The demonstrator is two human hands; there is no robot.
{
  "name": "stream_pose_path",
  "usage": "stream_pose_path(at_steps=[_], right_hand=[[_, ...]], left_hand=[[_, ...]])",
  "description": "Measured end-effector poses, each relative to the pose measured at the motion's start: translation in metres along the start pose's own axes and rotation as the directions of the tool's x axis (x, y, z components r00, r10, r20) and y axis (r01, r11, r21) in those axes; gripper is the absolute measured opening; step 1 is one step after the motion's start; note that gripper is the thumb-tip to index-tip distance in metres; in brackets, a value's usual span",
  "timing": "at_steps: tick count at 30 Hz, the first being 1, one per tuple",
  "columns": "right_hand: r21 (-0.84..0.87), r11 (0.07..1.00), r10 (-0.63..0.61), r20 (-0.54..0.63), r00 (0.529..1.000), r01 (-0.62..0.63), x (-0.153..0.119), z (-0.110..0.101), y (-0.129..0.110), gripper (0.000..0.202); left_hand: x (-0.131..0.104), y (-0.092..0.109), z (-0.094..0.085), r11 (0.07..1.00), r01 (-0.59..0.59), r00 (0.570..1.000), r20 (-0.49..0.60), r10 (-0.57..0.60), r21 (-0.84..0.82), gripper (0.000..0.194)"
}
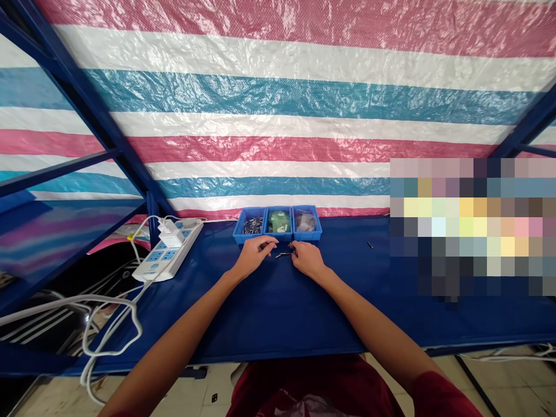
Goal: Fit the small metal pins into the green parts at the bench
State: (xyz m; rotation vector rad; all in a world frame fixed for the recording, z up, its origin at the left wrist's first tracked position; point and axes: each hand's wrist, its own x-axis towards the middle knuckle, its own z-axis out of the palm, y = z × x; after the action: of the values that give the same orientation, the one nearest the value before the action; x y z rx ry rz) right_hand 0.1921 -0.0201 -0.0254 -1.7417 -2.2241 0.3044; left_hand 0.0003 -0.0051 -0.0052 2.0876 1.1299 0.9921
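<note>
My left hand (pixel 254 256) is in front of the blue bins, thumb and forefinger curled toward each other. Whether anything sits between those fingertips is too small to tell. Opposite it, my right hand (pixel 307 258) has its fingers closed around a small dark piece that I cannot make out. A thin metal pin-like part (pixel 283 255) shows between the hands, close to the right fingertips. Just behind are three joined bins: a left bin (pixel 237 233) of dark metal pins, a middle bin (pixel 278 236) with green bagged contents, and a right bin (pixel 307 236) holding a clear plastic bag.
A white power strip (pixel 167 255) with a plugged-in charger (pixel 171 234) lies on the left of the blue table (pixel 278 313), its white cables (pixel 139 318) trailing off the edge. One loose pin (pixel 370 245) lies to the right. A striped sheet (pixel 278 127) hangs behind; the far right is pixelated.
</note>
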Motion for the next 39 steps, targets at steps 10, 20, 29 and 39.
stream_pose_path(at_steps=[10, 20, 29, 39], right_hand=[[0.026, 1.0, 0.016, -0.053, 0.998, -0.015, -0.0005, -0.0013, -0.0001, 0.03], [0.053, 0.998, 0.019, -0.107, 0.994, -0.014, -0.0013, -0.0033, -0.002, 0.026], [0.19, 0.981, 0.006, -0.211, 0.977, 0.035, 0.0001, 0.0, 0.0017, 0.021], [0.594, 0.791, 0.076, -0.337, 0.938, 0.149, 0.0013, 0.002, 0.0005, 0.016]], left_hand=[[0.001, 0.0017, -0.0006, 0.997, -0.028, 0.999, 0.048, 0.024, 0.07, 0.024], [0.0004, 0.0019, 0.0002, 0.996, -0.034, 0.998, 0.053, 0.03, 0.078, 0.024], [0.0009, 0.0029, 0.0001, 0.996, -0.029, 0.998, 0.056, 0.024, 0.079, 0.025], [0.0003, -0.0008, 0.0013, 0.993, -0.047, 0.998, 0.056, 0.041, 0.112, 0.025]])
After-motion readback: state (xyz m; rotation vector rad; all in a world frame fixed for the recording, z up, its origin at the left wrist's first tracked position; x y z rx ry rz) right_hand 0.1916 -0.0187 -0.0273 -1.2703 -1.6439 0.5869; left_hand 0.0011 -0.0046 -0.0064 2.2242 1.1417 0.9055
